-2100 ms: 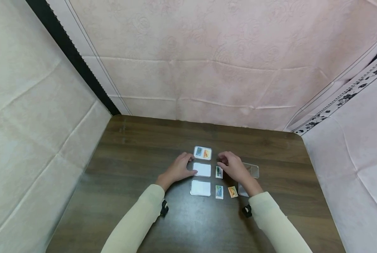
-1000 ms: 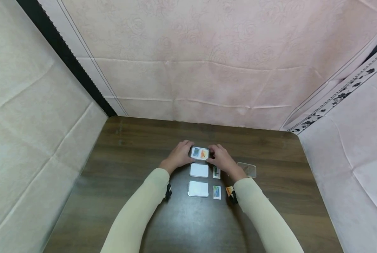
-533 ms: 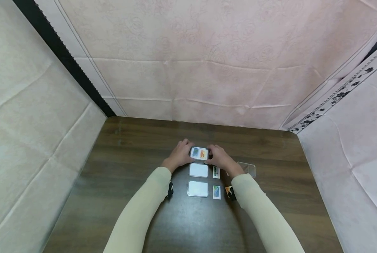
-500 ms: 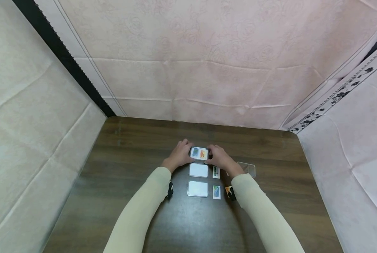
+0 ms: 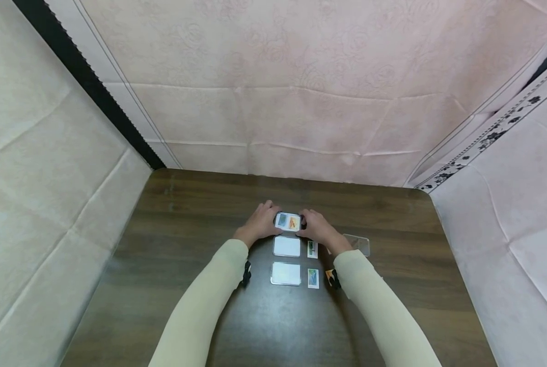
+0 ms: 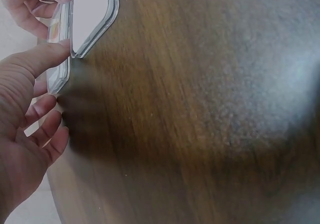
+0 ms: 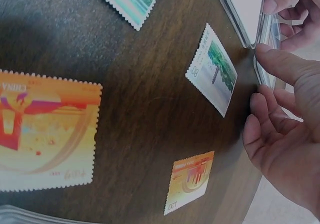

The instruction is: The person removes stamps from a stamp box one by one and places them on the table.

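Observation:
A clear plastic case (image 5: pixel 288 221) with two stamps, one bluish and one orange, lies farthest back in a column of three. My left hand (image 5: pixel 262 221) holds its left end, thumb at the near edge and fingers curving round the far side. At the right end my right hand (image 5: pixel 317 226) holds it likewise, thumb in front. Both thumbs come close to the middle case (image 5: pixel 286 246), which has a plain white face. Nearest me lies another white-faced case (image 5: pixel 285 273). Right of these are a green stamp (image 5: pixel 312 249) and a blue-green stamp (image 5: pixel 313 278).
An orange stamp (image 7: pixel 45 134) lies beneath the right forearm, partly hidden in the head view. A second orange stamp (image 7: pixel 192 179) shows in the right wrist view. A transparent cover (image 5: pixel 362 244) sits right of my right wrist. Cloth walls (image 5: pixel 273 127) border the brown table (image 5: pixel 186 229).
My left hand moved from beside the middle case to the far one. My right hand moved left onto its right end. Over the last half second both hands have barely moved.

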A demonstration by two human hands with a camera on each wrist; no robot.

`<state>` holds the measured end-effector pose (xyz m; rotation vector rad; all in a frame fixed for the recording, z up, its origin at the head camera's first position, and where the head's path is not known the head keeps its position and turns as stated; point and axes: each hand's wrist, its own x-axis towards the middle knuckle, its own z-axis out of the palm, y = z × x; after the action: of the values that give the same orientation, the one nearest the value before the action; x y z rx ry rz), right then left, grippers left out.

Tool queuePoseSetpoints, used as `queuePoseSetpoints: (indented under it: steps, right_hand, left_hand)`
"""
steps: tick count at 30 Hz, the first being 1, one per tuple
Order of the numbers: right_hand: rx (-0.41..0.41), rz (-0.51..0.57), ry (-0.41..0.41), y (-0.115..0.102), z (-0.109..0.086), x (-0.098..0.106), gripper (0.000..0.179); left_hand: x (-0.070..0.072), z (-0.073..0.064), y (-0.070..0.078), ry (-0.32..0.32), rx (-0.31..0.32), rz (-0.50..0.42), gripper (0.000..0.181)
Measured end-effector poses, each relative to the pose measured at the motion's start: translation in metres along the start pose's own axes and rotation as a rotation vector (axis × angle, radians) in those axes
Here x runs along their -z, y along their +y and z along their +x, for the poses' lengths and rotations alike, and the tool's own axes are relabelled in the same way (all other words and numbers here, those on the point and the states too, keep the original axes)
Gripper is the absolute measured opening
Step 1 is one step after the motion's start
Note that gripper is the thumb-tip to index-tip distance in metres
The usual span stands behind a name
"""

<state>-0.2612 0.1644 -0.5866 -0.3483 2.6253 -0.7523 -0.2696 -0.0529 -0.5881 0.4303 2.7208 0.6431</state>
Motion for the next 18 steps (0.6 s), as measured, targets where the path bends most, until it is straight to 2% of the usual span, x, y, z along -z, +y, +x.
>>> queuePoseSetpoints:
  steps: [12,18]
  right_hand:
    - [0.008,0.012,0.002,0.0008,0.0015,-0.0009,0.062]
    - [0.003,0.021,0.008,0.0013,0.0009,-0.002,0.066]
  left_hand:
    - [-0.0025,-0.0017,-0.0044,0.018,0.008,-0.062,0.065]
    - [-0.0053,-0.0033,-0.0041,0.037,0.008,-0.066,0.064]
